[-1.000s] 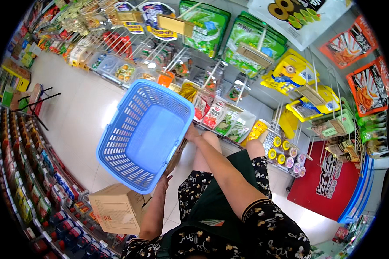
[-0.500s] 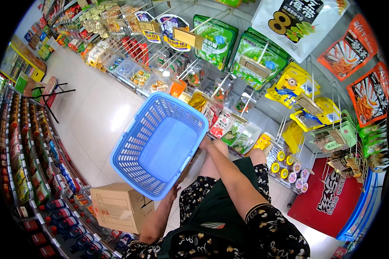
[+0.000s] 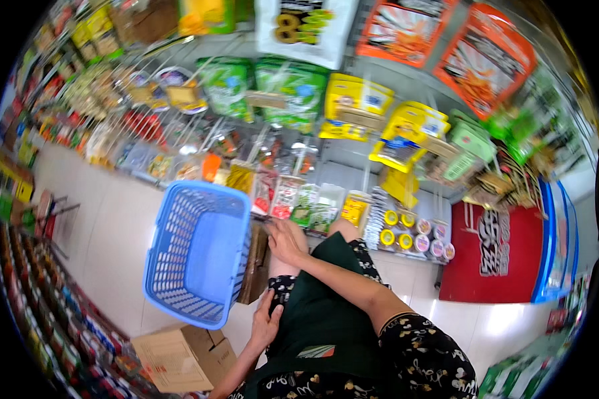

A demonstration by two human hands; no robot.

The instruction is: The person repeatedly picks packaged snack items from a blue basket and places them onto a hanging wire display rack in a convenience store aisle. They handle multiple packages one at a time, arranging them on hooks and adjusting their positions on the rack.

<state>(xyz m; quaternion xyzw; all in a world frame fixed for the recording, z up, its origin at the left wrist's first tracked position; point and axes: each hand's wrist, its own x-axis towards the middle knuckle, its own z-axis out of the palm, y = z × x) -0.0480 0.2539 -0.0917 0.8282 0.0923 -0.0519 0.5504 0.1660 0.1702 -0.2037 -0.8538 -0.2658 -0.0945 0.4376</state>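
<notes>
An empty light-blue plastic shopping basket [image 3: 209, 256] stands to the left of my knees, with a brown cardboard box [image 3: 254, 266] partly showing between it and my leg. My right hand [image 3: 285, 243] lies over my right-side view of the near knee, fingers stretched toward the basket's far right corner; it holds nothing that I can see. Beside my left thigh is my left hand [image 3: 266, 324], its fingers apart and off the basket. A dark green apron [image 3: 326, 299] covers my lap.
Ahead are shelves and hooks with yellow snack bags [image 3: 406, 136], green bags [image 3: 289, 93] and lidded jars [image 3: 406, 233]. A closed carton [image 3: 180, 359] sits on the floor at lower left. At right stands a red-sided case [image 3: 492, 259]; packed shelves [image 3: 40, 299] line the left.
My view has swung right, so the basket sits farther left in it. Both hands have come away from the basket's rim toward my legs.
</notes>
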